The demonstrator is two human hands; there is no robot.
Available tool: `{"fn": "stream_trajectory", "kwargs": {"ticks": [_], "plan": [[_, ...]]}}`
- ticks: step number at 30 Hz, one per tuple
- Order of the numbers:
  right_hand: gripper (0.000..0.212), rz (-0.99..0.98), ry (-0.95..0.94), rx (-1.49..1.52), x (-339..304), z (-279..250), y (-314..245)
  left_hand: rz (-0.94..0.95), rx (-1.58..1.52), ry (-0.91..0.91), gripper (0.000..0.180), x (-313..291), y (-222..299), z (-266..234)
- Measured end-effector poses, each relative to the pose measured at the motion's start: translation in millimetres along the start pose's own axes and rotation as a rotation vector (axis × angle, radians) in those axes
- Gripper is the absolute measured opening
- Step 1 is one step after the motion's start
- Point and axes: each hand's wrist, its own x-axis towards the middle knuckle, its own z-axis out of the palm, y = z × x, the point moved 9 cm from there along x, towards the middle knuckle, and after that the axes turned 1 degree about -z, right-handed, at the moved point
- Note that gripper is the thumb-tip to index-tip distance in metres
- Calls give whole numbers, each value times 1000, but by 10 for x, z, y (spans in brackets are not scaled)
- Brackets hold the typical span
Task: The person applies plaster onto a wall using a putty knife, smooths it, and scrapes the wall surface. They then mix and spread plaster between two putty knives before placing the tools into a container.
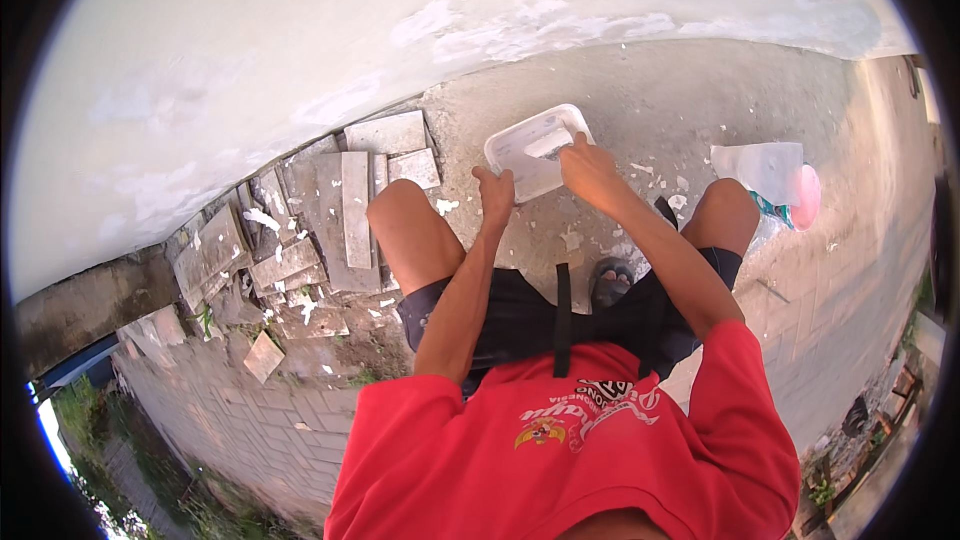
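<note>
A shallow white plastic tray [508, 156] with rounded corners is in front of me, low over the concrete. My left hand [494, 194] is closed on its near left rim, thumb on top. Inside the tray is a flat, pale scraper [548, 146] with a wide blade, tilted against the tray floor. My right hand [588, 172] is closed round its handle, which the fingers mostly hide. Whitish smears mark the inside of the tray, but I cannot make out how much material lies there.
Broken tiles and boards [345, 200] are piled along the wall [400, 35] at left. White flakes litter the concrete floor [680, 90]. To the right lie a whitish plastic sheet [758, 170], a pink round object [806, 198] and a teal packet [768, 208]. My sandalled foot [610, 285] shows below.
</note>
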Motion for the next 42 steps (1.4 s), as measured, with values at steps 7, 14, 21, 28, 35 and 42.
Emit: {"fn": "stream_trajectory", "kwargs": {"ticks": [7, 14, 21, 28, 35, 42], "plan": [[11, -98, 76, -80, 71, 349, -4, -1, -3, 27, 50, -39, 84, 148], [13, -59, 6, -86, 104, 180, 210, -50, 68, 28, 48, -17, 128, 172], [18, -22, -191, -27, 44, 109, 307, -31, 40, 66, 47, -6, 78, 157], [43, 133, -108, 1045, -823, -778, 626, 8, -53, 13, 50, -2, -61, 89], [48, 6, 715, 1600, -991, -2088, 929, 6, -42, -7, 50, -80, 122, 37], [45, -78, 934, 1656, -1086, -2578, 963, 214, 299, -125, 48, -285, 804, -308]]}}
